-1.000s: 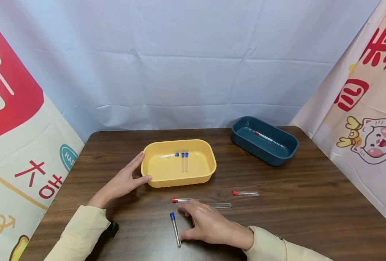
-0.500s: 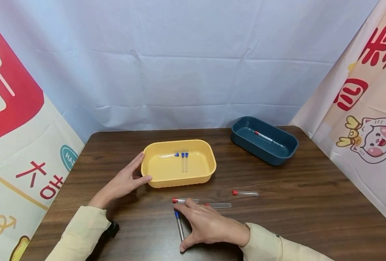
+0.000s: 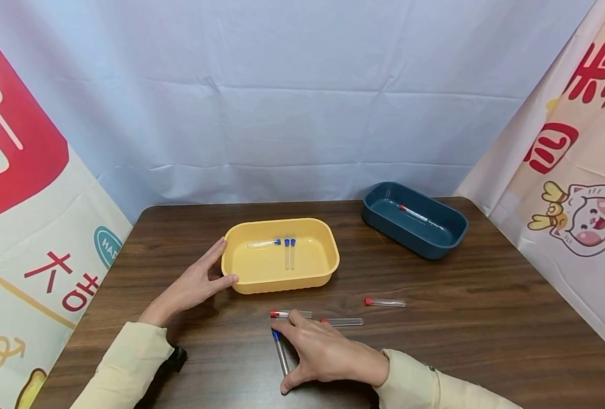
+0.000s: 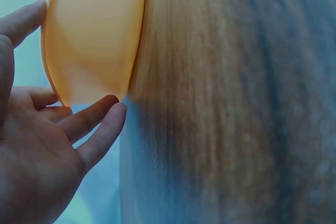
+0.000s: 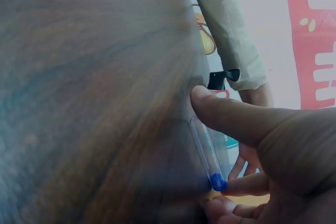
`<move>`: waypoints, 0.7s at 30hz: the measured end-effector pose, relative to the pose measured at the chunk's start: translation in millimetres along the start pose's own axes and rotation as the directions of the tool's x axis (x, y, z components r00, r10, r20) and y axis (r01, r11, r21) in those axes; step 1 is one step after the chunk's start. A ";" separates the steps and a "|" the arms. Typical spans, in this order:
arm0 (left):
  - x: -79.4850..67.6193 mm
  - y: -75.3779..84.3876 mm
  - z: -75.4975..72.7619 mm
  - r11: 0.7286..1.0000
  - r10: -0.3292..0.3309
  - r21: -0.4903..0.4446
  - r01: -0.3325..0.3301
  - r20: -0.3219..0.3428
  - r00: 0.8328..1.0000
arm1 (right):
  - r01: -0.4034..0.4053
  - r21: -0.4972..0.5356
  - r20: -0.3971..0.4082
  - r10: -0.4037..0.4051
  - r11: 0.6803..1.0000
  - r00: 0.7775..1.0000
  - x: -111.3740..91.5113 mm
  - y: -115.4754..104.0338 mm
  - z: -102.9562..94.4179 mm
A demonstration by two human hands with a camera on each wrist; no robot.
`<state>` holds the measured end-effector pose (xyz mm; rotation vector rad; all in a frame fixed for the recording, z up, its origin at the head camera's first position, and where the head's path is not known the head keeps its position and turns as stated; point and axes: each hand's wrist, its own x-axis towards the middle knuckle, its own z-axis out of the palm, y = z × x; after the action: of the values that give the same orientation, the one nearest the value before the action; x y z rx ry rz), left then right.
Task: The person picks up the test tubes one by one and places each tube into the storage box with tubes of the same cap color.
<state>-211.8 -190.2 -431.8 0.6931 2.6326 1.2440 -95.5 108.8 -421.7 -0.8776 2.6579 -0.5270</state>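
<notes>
Though wide-set, right fingers (image 3: 288, 331) against blue-capped tube (image 3: 282, 355).

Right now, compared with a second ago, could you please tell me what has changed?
The loose blue-capped tube has shifted slightly right; the right hand now pinches it by its ends. The left hand, at the yellow tray, and the blue tray stayed put.

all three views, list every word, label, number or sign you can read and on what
"HA", further letters unclear, on the teal badge on the left cloth.
Red characters on the left cloth and right cloth: I can't read them reliably.
Right wrist view: white characters on the red banner, cut off, unreadable.
None visible on the yellow tray, blue tray or tubes.
</notes>
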 end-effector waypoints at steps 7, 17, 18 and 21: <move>1.0 -1.8 0.3 1.000 0.007 -0.005 -0.007 0.001 1.000 | 0.014 -0.030 -0.010 -0.015 0.999 1.000 -0.3 0.4 0.6; 1.4 -3.3 0.3 1.000 0.008 -0.012 -0.008 0.003 1.000 | 0.026 -0.068 0.005 -0.025 0.997 1.000 -0.2 -0.7 0.6; 1.5 -3.7 0.3 1.000 0.011 -0.013 -0.011 0.004 1.000 | 0.028 -0.072 0.007 -0.028 0.997 1.000 -0.3 -0.8 0.4; 1.6 -3.6 0.4 1.000 0.007 -0.016 -0.007 0.002 1.000 | 0.040 -0.091 0.009 -0.039 0.995 0.999 -0.5 -1.2 0.2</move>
<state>-214.3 -191.2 -434.7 0.7018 2.6177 1.2638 -94.5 108.1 -421.3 -0.9580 2.6810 -0.4132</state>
